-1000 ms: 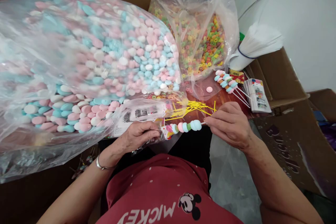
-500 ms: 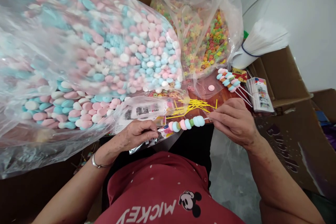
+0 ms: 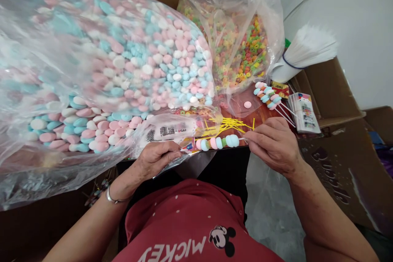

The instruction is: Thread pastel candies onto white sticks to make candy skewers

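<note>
A skewer of pink, blue and green candy pieces (image 3: 218,142) lies level between my hands at the table's front edge. My right hand (image 3: 273,143) is closed in a pinch around its stick end. My left hand (image 3: 159,159) pinches the edge of a clear printed packaging bag (image 3: 188,147) at the skewer's left end. How far the candy reaches inside the bag I cannot tell. Yellow twist ties (image 3: 229,125) lie in a loose pile just behind the skewer.
A huge clear bag of marshmallows (image 3: 123,65) fills the left side. Behind stands a bag of ring candies (image 3: 245,49). Finished skewers (image 3: 267,95), a single pink marshmallow (image 3: 247,105), a stack of printed bags (image 3: 303,112) and a container of white sticks (image 3: 285,67) are at right, beside cardboard boxes (image 3: 331,90).
My left hand has moved slightly left with the bag's edge, and less of the bag shows below the skewer. The skewer and right hand are nearly where they were.
</note>
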Demonstrator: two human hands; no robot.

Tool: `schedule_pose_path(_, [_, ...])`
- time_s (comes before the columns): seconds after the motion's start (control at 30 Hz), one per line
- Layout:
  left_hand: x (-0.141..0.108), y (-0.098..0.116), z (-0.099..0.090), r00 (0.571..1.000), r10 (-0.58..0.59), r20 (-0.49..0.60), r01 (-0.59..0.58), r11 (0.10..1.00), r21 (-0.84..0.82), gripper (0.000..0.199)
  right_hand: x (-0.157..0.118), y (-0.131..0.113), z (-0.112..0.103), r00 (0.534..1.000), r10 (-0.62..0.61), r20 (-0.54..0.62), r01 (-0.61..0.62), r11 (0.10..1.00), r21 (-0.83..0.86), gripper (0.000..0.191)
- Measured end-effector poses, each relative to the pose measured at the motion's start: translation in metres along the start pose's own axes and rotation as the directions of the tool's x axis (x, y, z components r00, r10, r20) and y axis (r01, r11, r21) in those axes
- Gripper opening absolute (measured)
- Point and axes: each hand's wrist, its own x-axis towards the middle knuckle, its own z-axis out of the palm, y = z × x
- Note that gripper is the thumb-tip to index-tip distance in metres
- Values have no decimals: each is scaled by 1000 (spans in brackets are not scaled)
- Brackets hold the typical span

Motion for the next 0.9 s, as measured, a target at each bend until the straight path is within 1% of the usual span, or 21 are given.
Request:
schedule_pose_path(0.13, [1,0,2,999,41,-16,-41,999,2,19,2,-4,0,1000,3,-16,-3,1000,-9,11])
schedule_pose_path(0.3, [0,-1,8,996,73,-41,-72,997,22,22,3,-14,2,999,-9,-40,7,998,-55,9])
schedule_pose_path(0.4, [-2,0,12,996,58,-74,-54,997,47,24,2,-19,1,997,-24,-74,18,996,-83,14])
schedule_pose_path(0.5, [-2,2,15,996,5,-84,1,998,69,24,2,-19,-2,995,-43,-91,35,995,-93,16])
schedule_pose_path(0.57, [-1,3,15,995,-38,-92,45,996,75,23,1,-17,-4,996,-47,-81,40,996,-84,14])
schedule_pose_path(0.63, [-1,2,15,994,-54,-98,61,996,61,20,1,-13,-5,998,-35,-55,32,998,-54,11])
schedule_pose_path(0.8, [-1,-2,14,998,29,-54,-30,999,-25,16,2,-7,3,1000,-19,-2,20,998,64,7])
schedule_pose_path(0.9, [1,-3,11,999,42,-10,-42,997,-63,18,3,-6,8,999,30,40,-35,992,123,14])
